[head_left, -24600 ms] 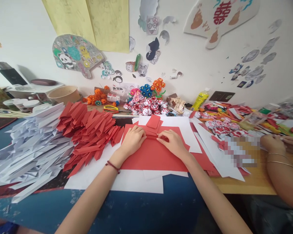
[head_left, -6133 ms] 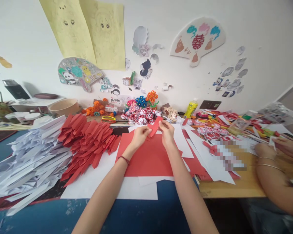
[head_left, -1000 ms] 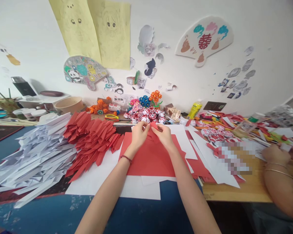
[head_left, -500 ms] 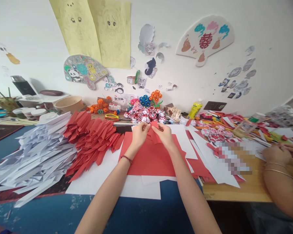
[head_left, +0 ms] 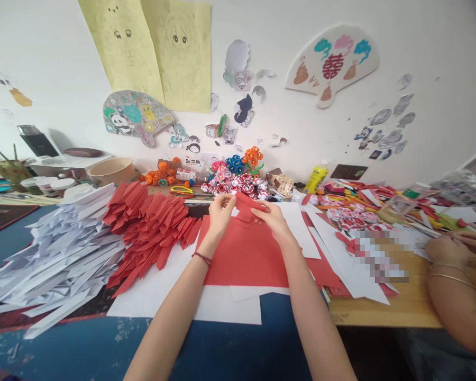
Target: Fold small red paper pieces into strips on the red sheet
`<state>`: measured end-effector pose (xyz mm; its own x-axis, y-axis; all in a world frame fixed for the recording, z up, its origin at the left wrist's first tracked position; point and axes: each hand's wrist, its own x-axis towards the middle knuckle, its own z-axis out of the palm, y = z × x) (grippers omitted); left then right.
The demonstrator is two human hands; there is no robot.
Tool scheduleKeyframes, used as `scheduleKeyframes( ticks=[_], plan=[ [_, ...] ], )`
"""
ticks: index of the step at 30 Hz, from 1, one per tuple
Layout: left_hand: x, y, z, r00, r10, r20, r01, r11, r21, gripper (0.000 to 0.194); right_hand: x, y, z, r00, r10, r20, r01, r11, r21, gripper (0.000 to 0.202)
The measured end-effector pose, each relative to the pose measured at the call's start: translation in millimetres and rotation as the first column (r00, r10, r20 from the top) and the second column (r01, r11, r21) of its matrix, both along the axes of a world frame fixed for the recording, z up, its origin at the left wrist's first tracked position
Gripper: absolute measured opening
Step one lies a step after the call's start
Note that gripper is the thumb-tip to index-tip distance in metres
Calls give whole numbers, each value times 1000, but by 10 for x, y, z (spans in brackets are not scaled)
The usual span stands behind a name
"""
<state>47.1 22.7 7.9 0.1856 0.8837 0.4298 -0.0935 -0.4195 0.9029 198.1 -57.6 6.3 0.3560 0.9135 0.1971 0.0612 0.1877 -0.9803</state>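
Note:
Between my hands is a small piece of red paper (head_left: 246,204), tilted and held above a large red sheet (head_left: 241,264). My left hand (head_left: 222,211) pinches its upper left corner between thumb and fingers. At the right edge my right hand (head_left: 273,218) grips the same piece, thumb on the near side. The large red sheet lies flat on white paper (head_left: 150,296). Left of my hands a heap of folded red paper strips (head_left: 150,227) rests against a bigger heap of folded white paper strips (head_left: 67,254).
On the right, a co-worker's hands (head_left: 452,251) are over the wooden table (head_left: 381,312). Red-and-white paper flowers (head_left: 238,186) and orange flowers (head_left: 161,173) line the wall. A yellow bottle (head_left: 316,177) stands behind. White sheets (head_left: 345,259) lie to my right.
The red piece has turned from upright to slanting across between my hands. My left hand has shifted slightly left and my right hand slightly right, so they are farther apart.

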Motion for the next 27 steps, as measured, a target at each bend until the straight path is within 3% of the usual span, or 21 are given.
scheduleKeyframes(
  ticks=[5,8,13,17,20,23,27],
  plan=[
    [31,-6,-57,975,-79,-209,88,996,33,19,142,25,-21,950,-290,-120,300,951,77,49],
    [38,-45,-96,912,-131,-389,167,984,59,19,153,19,-20,926,-355,-130,369,923,109,59],
    [53,-93,-139,853,-310,-420,312,948,-65,25,92,-2,32,963,-263,-56,268,955,129,64],
    [76,-57,-150,907,-223,-357,229,973,-26,26,28,1,44,995,-99,6,98,992,83,66],
    [95,0,-168,944,-156,-290,162,987,-6,27,-9,10,8,997,-5,79,1,999,53,55],
    [104,34,-182,947,-166,-275,169,986,-16,26,-19,21,-37,987,-6,161,-4,998,63,42],
    [58,5,-141,912,-209,-353,243,968,55,24,17,28,-60,977,-72,200,54,994,91,38]
  ],
)
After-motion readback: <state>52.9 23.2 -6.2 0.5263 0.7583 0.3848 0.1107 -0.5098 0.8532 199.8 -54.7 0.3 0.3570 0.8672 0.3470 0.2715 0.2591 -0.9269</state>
